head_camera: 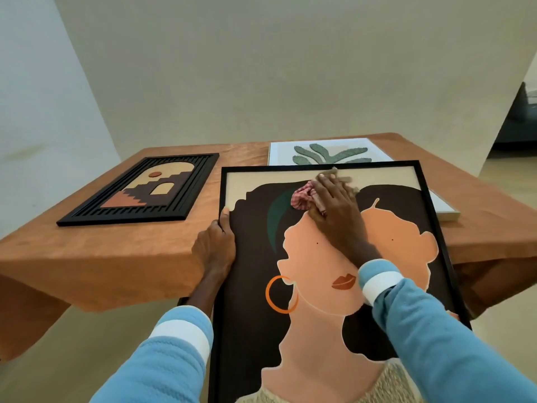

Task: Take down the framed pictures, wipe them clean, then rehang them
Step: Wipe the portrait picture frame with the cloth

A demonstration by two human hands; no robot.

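A large black-framed picture (250, 330) of two faces leans toward me, its top resting on the table. My left hand (215, 248) grips its left frame edge, thumb over the front. My right hand (334, 210) presses a red-and-white checked cloth (302, 196) flat against the picture's upper middle. A smaller black-framed arch picture (145, 189) lies flat on the table at the left. A white-framed plant picture (328, 154) lies at the back right, partly under the large frame.
The table wears an orange cloth (101, 257) that hangs over its front edge. A plain beige wall (261, 68) stands behind it. A doorway to another room (520, 117) opens at the far right. Light floor (87, 344) shows below the table.
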